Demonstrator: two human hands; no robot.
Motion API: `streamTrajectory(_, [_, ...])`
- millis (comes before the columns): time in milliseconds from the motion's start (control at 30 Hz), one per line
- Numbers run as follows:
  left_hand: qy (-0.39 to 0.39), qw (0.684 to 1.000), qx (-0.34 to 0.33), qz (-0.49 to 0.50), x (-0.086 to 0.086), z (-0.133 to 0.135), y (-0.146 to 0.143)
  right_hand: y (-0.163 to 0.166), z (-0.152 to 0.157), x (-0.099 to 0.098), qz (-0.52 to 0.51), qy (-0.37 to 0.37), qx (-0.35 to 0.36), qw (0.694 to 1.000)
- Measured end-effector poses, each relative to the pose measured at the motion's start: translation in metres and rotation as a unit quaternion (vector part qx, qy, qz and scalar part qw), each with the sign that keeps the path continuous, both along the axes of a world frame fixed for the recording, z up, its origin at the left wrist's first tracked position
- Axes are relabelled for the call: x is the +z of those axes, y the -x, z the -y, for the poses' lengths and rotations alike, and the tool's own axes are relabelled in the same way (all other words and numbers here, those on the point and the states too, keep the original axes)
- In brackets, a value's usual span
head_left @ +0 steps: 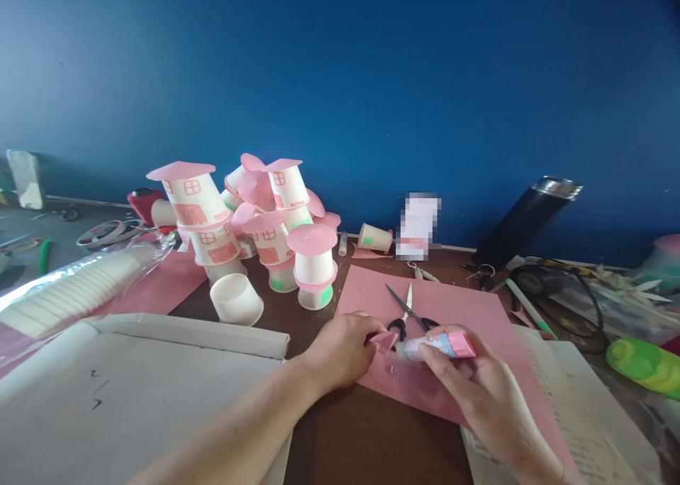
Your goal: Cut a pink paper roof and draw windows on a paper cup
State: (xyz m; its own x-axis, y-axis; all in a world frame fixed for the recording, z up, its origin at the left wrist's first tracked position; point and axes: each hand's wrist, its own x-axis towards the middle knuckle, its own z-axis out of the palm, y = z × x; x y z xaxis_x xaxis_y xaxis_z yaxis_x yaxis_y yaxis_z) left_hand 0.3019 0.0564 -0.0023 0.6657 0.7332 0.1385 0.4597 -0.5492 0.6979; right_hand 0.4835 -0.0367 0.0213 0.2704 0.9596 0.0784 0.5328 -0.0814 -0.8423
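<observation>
My left hand [343, 347] is closed on a small folded piece of pink paper [383, 340], which sticks out from between its fingertips. In my right hand [481, 382] is a glue stick [438, 345] with a pink end; its other end points at the paper and is close to it, but I cannot tell if they touch. Beneath both hands lies a large pink sheet [467, 308]. Partly opened scissors [406, 308] with black handles rest on that sheet, just beyond my fingers.
Stacked paper-cup houses [207, 209] with pink roofs stand back left, beside a plain white cup [236, 299]. A cardboard box [159, 400] fills the front left. Bagged cups [85, 287] lie farther left. A black bottle [523, 219] leans against the blue wall, right.
</observation>
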Motion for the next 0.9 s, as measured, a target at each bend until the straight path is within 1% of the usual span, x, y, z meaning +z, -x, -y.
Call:
streamTrajectory(133, [0.003,1.000,0.002,-0.005,0.003,0.001,0.001,-0.010,-0.001,-0.003,-0.029,-0.001,-0.047,0.998])
streamTrajectory(233, [0.004,1.000,0.002,-0.008,0.004,0.002,0.002,-0.017,-0.004,-0.005,-0.085,0.004,-0.092,0.992])
streamTrajectory(300, [0.002,1.000,0.004,-0.010,0.004,0.002,0.002,-0.020,-0.006,-0.007,-0.129,0.004,-0.102,0.986])
streamTrajectory(400, [0.000,1.000,0.006,-0.012,0.004,0.001,0.001,-0.021,-0.007,-0.008,-0.157,0.004,-0.086,0.984])
streamTrajectory(533, [-0.004,1.000,0.010,-0.011,0.003,0.001,0.001,-0.018,-0.004,-0.005,-0.117,0.011,-0.031,0.993])
streamTrajectory(667, [-0.003,1.000,0.006,-0.005,0.003,0.002,0.001,-0.008,0.000,-0.003,-0.051,0.042,0.020,0.998])
streamTrajectory(800, [-0.001,1.000,-0.002,-0.001,0.003,0.002,0.001,0.000,0.001,-0.007,-0.002,0.056,0.046,0.997])
streamTrajectory(900, [-0.004,1.000,-0.005,0.002,0.004,0.002,0.001,0.003,0.000,-0.010,0.028,0.047,0.045,0.997])
